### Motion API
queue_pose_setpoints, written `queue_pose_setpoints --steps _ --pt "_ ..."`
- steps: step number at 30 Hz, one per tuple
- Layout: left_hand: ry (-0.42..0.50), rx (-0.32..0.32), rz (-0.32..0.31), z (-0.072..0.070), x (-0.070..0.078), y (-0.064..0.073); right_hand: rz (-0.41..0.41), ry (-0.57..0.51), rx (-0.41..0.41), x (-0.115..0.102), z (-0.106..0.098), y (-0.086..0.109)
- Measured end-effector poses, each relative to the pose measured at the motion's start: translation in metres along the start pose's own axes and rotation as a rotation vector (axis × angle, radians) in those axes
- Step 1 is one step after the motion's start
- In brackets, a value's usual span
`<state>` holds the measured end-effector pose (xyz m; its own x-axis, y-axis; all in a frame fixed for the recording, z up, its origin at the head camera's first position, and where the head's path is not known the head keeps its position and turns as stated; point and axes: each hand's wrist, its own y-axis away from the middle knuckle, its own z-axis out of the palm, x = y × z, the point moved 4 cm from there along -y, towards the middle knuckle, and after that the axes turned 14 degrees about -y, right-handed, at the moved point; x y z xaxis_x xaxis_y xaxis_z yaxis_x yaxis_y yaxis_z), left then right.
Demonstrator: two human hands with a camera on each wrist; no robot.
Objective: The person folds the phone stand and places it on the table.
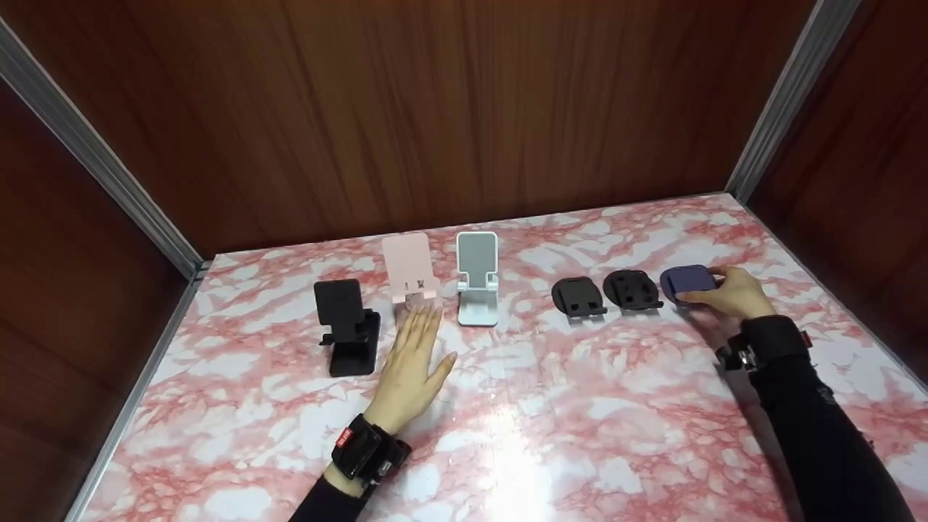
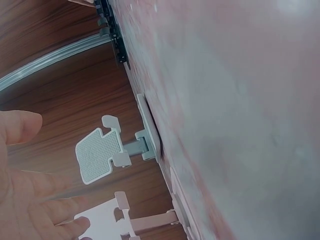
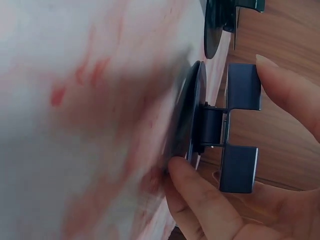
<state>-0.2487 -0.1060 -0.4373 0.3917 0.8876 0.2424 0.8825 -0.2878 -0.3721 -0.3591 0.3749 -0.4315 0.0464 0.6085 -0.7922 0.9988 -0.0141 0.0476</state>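
Note:
My right hand [image 1: 741,291] grips the round-based dark blue phone stand [image 1: 687,280] at the right end of the row. In the right wrist view, fingers are at the edge of its round base, and the thumb is by a lip of its folding holder [image 3: 239,170]. My left hand [image 1: 412,366] is spread palm down, fingers straight, with fingertips right at the base of the pink phone stand [image 1: 407,262]. The white phone stand [image 1: 478,261] with a grey pad stands upright just right of it. To the left is an upright black phone stand [image 1: 339,303].
Two dark folded phone stands with round bases, one greyish [image 1: 578,294] and one black [image 1: 632,288], lie left of the blue one. Brown wood-grain panels [image 1: 464,109] with metal corner rails [image 1: 790,94] enclose the red-and-white marbled table [image 1: 580,435].

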Motion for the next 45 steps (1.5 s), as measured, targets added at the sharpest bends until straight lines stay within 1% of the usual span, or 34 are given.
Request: queue_pose_setpoints --steps 4,13,23,29,32,34,36,38,41,45 --pt "-0.004 -0.002 0.007 0.001 0.000 0.000 0.003 0.019 0.006 -0.001 0.001 0.000" --pt "0.002 0.011 0.023 0.001 0.000 0.000 0.061 0.079 -0.051 -0.002 0.001 -0.001" --pt "-0.002 0.001 0.018 0.002 0.000 0.003 0.022 0.122 -0.075 -0.003 0.005 0.002" --pt "-0.013 -0.017 -0.001 0.000 0.000 0.002 -0.051 0.215 -0.077 -0.011 0.011 0.004" --pt "-0.030 -0.015 0.006 0.000 0.000 0.001 -0.078 0.255 -0.063 -0.017 0.016 0.006" --pt "-0.040 -0.014 0.013 0.001 -0.001 0.002 -0.086 0.271 -0.055 -0.022 0.021 0.008" --pt "-0.049 -0.018 0.016 0.002 -0.002 0.003 -0.111 0.263 -0.042 -0.028 0.027 0.012" --pt "-0.056 -0.023 0.016 0.003 -0.003 0.003 -0.151 0.260 -0.026 -0.036 0.035 0.015" --pt "-0.056 -0.030 0.007 0.003 -0.004 0.003 -0.240 0.261 -0.005 -0.051 0.048 0.020" --pt "-0.062 -0.018 0.002 0.001 -0.004 0.002 -0.334 0.268 0.015 -0.071 0.067 0.026"
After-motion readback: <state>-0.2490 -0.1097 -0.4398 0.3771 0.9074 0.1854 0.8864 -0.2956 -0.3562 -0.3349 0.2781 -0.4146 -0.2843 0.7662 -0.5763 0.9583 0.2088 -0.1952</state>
